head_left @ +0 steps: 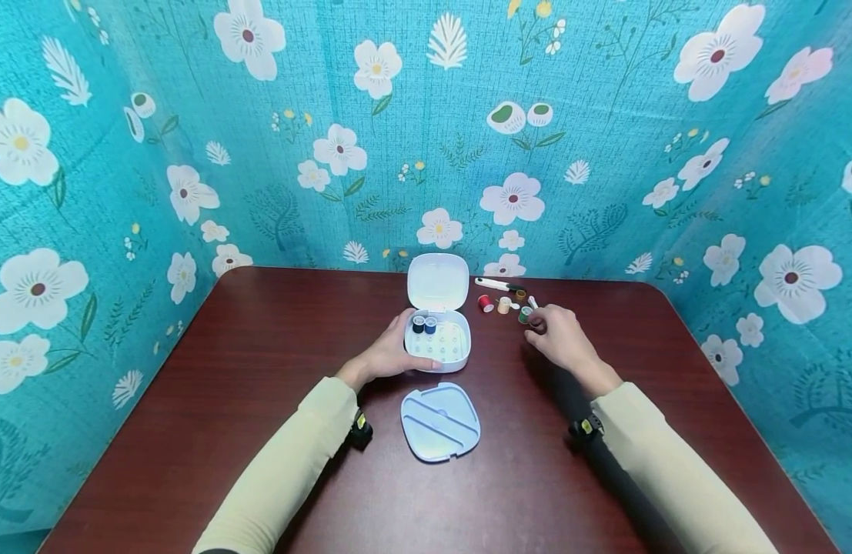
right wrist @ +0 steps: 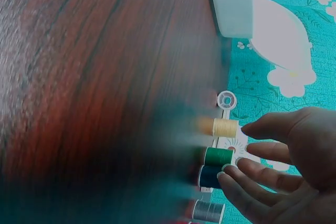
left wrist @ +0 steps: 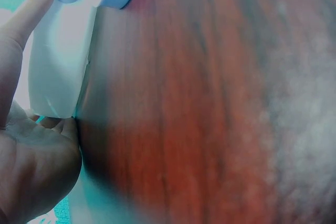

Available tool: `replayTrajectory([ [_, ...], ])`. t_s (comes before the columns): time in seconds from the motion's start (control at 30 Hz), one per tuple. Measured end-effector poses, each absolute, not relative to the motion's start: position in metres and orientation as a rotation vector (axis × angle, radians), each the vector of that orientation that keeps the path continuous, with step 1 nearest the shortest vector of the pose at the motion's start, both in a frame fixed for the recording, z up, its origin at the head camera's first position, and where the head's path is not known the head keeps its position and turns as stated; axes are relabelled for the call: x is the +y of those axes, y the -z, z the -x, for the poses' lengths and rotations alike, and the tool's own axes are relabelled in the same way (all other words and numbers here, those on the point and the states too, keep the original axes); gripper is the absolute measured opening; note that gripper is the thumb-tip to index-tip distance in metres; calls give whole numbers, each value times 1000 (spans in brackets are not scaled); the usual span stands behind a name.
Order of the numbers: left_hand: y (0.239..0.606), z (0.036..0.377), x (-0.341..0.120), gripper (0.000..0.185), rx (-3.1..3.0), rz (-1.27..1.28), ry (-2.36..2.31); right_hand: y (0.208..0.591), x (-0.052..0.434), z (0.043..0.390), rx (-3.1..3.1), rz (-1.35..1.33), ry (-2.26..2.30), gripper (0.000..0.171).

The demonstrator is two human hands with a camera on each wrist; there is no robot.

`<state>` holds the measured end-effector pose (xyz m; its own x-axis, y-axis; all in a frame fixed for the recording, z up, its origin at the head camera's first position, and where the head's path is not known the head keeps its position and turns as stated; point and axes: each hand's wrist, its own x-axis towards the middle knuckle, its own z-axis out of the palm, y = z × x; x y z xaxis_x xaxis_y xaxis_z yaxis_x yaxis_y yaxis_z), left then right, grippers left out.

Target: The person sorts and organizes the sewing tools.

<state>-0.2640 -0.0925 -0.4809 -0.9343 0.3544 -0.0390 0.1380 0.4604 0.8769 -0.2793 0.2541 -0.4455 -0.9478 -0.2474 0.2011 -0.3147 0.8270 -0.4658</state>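
Note:
My left hand [head_left: 392, 350] grips a white sewing box [head_left: 465, 346] by its left side, the thumb lying along the front wall. The box's lid [head_left: 438, 282] stands raised at the back. Inside, a black spool [head_left: 418, 325] and a blue spool of thread [head_left: 430, 326] stand at the back left, among rows of small pegs. To the right, my right hand [head_left: 564, 335] reaches in at a group of thread spools. Its fingers are spread in the right wrist view, fingertips right at a green spool [right wrist: 218, 156] and a dark blue one [right wrist: 210, 176], thumb near a pale yellow spool [right wrist: 226, 128].
In front of the box lies a pale blue tray [head_left: 441, 423] with a diagonal bar. A red spool [head_left: 485, 304] and a white-and-black tool [head_left: 498, 285] lie behind the other spools, near the table's back edge. A grey spool [right wrist: 208, 211] lies beyond the dark blue one. Floral curtain [head_left: 377, 154] surrounds the table.

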Motion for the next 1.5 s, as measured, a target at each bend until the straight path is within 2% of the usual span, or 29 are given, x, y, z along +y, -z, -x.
replayTrajectory([
  [0.3,481,263,-92,117,2508,-425,-1445,445,263,279,-2879,-298,-720,26],
  [0.57,481,264,-92,116,2513,-420,-1434,445,264,281,-2924,-213,-730,39],
  [1.17,480,262,-92,115,2496,-420,-1454,450,264,288,-2989,-170,-812,49],
  [1.5,482,265,-92,114,2502,-430,-1460,455,262,293,-2974,-171,-807,49],
])
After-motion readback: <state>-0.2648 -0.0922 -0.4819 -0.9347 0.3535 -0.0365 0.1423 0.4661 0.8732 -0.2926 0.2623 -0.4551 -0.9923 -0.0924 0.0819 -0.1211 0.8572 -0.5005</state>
